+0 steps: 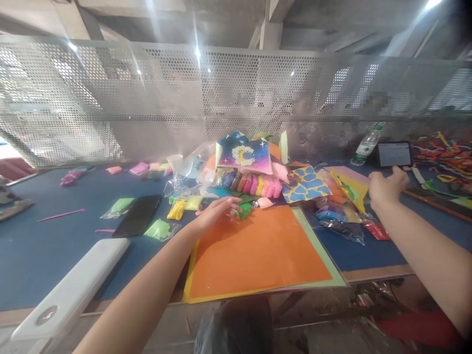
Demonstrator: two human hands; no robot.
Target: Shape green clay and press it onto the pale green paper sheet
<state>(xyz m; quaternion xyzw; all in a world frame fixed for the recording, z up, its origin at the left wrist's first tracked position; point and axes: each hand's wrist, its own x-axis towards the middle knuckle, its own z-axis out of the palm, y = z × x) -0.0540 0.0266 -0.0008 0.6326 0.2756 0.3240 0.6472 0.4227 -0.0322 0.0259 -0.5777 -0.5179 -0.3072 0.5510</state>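
My left hand (216, 212) reaches across the top edge of an orange sheet (254, 253). Its fingers curl round a small green clay packet (244, 210). My right hand (385, 189) hovers further right with fingers loosely bent, a finger stretched toward a tablet (394, 154); nothing shows in it. Between the hands lies a pile of coloured clay sticks (254, 184) under a painted moon picture (243, 155), beside a blue and yellow patterned sheet (306, 184).
A black phone (137, 215) and green clay bags (159, 229) lie on the blue table (47, 246). A white box (70, 292) sits at the front left. A bottle (366, 145), colourful strips (444, 152) and a perforated metal screen (147, 98) stand behind.
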